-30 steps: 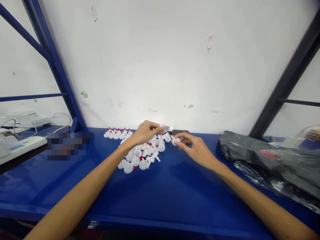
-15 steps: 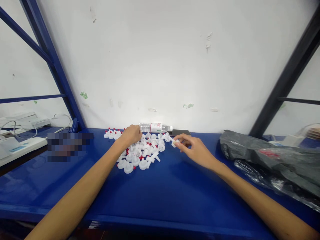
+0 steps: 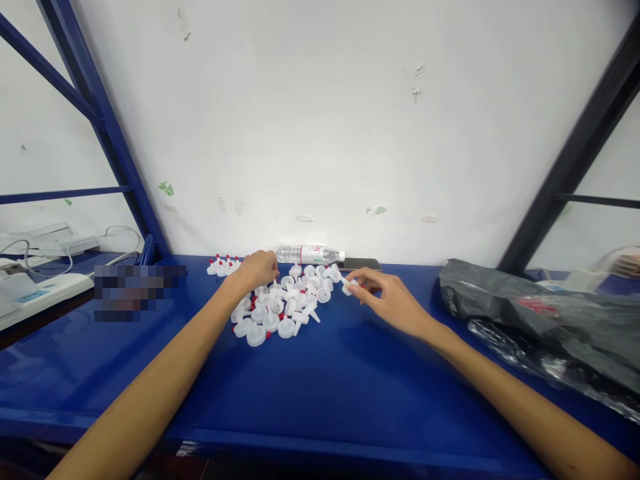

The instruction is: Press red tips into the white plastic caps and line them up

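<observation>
White plastic nozzle caps [image 3: 286, 327], some with small red tip covers, lie in a loose heap on the blue table [image 3: 320, 393]. My left hand [image 3: 257, 269] is above the heap's back left side, its fingers curled down; whatever they grip, if anything, is hidden. Behind that hand, several nozzle caps with red tips [image 3: 223, 267] stand upright in a group. Off the heap's right side, my right hand [image 3: 383, 297] pinches a white nozzle cap [image 3: 349, 287] between thumb and fingers, its spout pointing toward the heap.
A clear plastic bottle [image 3: 313, 254] lies on its side near the wall, with a dark phone-like slab [image 3: 363, 265] beside it. Grey plastic bags [image 3: 540, 320] cover the right side. A white power strip [image 3: 47, 297] and cables lie at left. Blue and dark shelf posts [image 3: 107, 127] flank the table.
My left hand has shifted slightly left, uncovering more caps at the back of the heap. My right hand stays nearly still with its nozzle cap.
</observation>
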A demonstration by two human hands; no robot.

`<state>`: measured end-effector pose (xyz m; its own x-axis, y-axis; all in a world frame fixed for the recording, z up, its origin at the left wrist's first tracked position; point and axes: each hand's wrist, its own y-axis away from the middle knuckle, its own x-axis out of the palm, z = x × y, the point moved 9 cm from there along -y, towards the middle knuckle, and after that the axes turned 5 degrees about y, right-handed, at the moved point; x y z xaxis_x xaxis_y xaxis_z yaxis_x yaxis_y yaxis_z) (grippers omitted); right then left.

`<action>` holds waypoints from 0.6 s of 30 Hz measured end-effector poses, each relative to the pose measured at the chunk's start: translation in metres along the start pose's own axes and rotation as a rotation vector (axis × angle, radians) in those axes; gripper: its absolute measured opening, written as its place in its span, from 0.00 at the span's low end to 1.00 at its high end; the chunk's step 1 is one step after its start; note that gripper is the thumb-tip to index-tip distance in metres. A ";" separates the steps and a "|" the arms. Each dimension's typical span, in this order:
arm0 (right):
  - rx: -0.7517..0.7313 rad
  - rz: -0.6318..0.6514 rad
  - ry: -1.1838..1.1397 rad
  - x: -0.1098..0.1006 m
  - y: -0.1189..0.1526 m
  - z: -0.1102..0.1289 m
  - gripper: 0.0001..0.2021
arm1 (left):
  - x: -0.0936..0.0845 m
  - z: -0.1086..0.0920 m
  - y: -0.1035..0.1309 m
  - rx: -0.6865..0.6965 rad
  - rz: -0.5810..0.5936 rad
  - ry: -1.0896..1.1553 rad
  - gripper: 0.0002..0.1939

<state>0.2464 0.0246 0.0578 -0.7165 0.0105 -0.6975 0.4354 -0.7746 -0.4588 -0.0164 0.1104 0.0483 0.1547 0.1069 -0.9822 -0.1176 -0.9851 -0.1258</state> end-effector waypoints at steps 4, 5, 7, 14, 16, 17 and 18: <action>0.002 0.005 -0.001 0.001 0.000 -0.001 0.14 | 0.014 0.003 -0.001 -0.012 0.123 -0.056 0.16; 0.002 0.005 0.000 0.001 0.000 -0.001 0.14 | 0.017 0.003 -0.002 -0.006 0.138 -0.059 0.16; 0.004 0.007 0.000 0.002 0.000 -0.001 0.14 | 0.020 0.002 -0.003 0.012 0.154 -0.057 0.17; 0.007 0.010 0.004 0.002 -0.001 0.000 0.14 | 0.021 0.003 -0.006 0.059 0.154 -0.029 0.15; 0.008 0.012 0.006 0.002 -0.001 -0.001 0.14 | 0.022 0.002 -0.008 0.071 0.152 -0.013 0.14; 0.008 0.012 0.007 0.003 -0.001 -0.001 0.13 | 0.022 0.002 -0.008 0.080 0.148 -0.001 0.13; 0.007 0.013 0.009 0.003 -0.001 -0.001 0.13 | 0.023 0.001 -0.008 0.089 0.140 0.012 0.13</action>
<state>0.2446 0.0260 0.0553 -0.7058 0.0067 -0.7084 0.4406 -0.7789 -0.4463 -0.0130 0.1210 0.0270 0.1425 -0.0331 -0.9892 -0.2253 -0.9743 0.0002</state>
